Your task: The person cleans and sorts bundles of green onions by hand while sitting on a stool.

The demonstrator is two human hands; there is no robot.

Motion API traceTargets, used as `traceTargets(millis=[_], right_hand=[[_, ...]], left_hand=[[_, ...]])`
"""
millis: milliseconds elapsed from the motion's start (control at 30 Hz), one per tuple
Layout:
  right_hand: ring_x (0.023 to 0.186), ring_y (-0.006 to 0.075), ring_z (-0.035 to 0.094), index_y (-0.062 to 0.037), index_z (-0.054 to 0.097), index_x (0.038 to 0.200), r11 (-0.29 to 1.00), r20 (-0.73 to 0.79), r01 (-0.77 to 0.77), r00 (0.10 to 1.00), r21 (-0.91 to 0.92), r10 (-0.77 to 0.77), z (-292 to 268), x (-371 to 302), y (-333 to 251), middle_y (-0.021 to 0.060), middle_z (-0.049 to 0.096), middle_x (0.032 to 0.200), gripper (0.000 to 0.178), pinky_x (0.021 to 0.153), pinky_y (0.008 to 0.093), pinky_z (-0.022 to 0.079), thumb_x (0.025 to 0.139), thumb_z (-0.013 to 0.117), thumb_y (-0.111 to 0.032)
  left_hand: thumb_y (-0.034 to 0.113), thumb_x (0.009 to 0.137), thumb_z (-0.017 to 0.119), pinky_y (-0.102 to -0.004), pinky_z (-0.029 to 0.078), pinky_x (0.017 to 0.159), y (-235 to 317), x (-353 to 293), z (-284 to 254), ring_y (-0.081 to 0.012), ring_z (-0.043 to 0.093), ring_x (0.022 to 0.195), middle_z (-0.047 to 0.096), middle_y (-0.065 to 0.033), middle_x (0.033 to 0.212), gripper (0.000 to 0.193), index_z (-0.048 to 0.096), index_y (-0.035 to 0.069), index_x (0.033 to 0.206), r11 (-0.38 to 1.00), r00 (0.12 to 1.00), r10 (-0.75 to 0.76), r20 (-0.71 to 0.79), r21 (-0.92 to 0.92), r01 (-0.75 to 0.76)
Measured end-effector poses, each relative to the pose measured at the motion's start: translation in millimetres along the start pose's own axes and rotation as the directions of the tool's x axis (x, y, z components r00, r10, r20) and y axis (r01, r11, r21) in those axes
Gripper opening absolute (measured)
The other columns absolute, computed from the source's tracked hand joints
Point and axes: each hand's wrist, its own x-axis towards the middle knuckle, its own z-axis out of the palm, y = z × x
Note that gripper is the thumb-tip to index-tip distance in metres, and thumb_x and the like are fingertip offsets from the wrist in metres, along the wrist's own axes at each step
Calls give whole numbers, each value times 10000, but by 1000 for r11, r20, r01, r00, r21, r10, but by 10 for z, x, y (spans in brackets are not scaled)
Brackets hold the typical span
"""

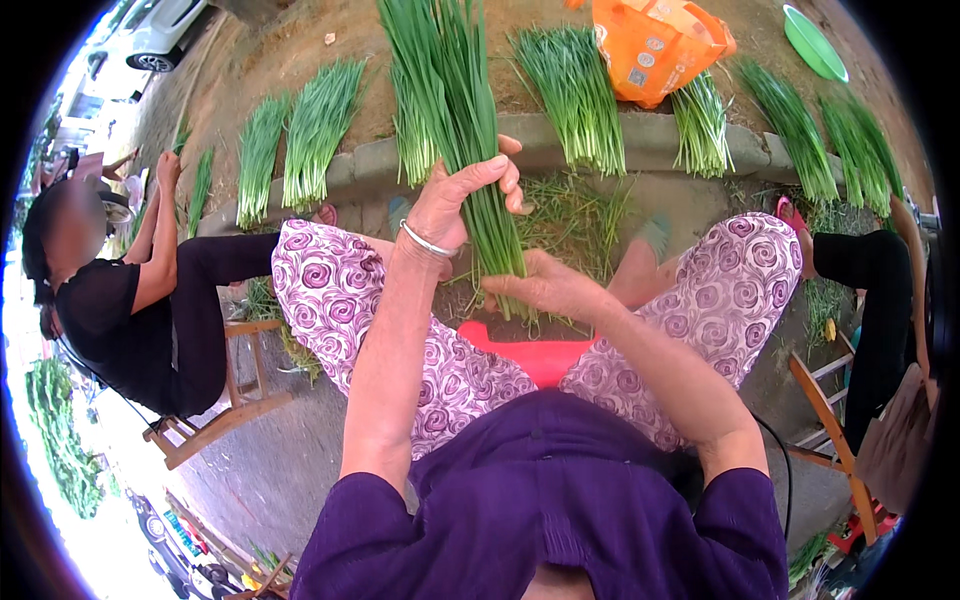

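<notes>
A bunch of garlic chives (468, 120) stands upright before me, its long green leaves rising past the top edge of the view. My left hand (452, 200), with a bangle at the wrist, wraps round the middle of the bunch. Lower down, my right hand (545, 283) closes on the pale stem ends, with a few stalk tips poking out below. Under the bunch, a red plastic seat or basin edge (540, 360) shows between my knees; its kind is unclear. Loose trimmed leaves (570, 225) lie on the ground between my feet.
Several chive bundles lean along the kerb (745, 147), among them one bundle (575, 100) beside an orange bag (660, 50). A green basin (815, 45) lies far right. A person (120, 270) sits left on a wooden stool (225, 400); another sits right by a wooden chair (835, 440).
</notes>
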Motion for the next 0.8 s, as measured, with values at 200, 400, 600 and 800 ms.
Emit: traceTargets(millis=[200, 400, 600, 800], right_hand=[[757, 235, 630, -49, 621, 1025, 864, -67, -12, 997, -503, -25, -104, 47, 96, 118, 656, 808, 397, 721, 378, 490, 779, 685, -354], [734, 234, 638, -10, 631, 940, 693, -222, 27, 938, -721, -268, -633, -193, -660, 146, 651, 774, 344, 671, 378, 504, 802, 618, -325], [641, 90, 606, 7, 635, 842, 779, -442, 96, 777, -620, -448, -911, -439, -1639, 50, 646, 729, 260, 560, 251, 493, 884, 535, -230], [570, 98, 605, -12, 660, 880, 880, -666, 346, 577, -325, -473, -1337, -485, -1332, 58, 657, 728, 239, 554, 221, 499, 887, 565, -230]], left_hand=[[302, 912, 576, -244, 417, 513, -88, -27, 53, -73, 434, 507, 464, 6, 626, 351, 520, -13, 1056, 961, 999, 33, -11, 276, -29], [362, 906, 581, -238, 383, 468, -164, -36, 49, -76, 421, 475, 467, 14, 573, 368, 595, 3, 982, 952, 994, -23, -102, 302, 54], [393, 921, 541, -219, 355, 466, -401, -7, -50, -62, 390, 486, 440, 24, 588, 394, 572, 12, 1017, 924, 980, -156, -122, 333, 188], [427, 926, 518, -225, 362, 456, -617, 52, -66, -64, 395, 464, 441, 20, 561, 438, 588, 1, 1000, 854, 967, -211, -146, 454, 254]])
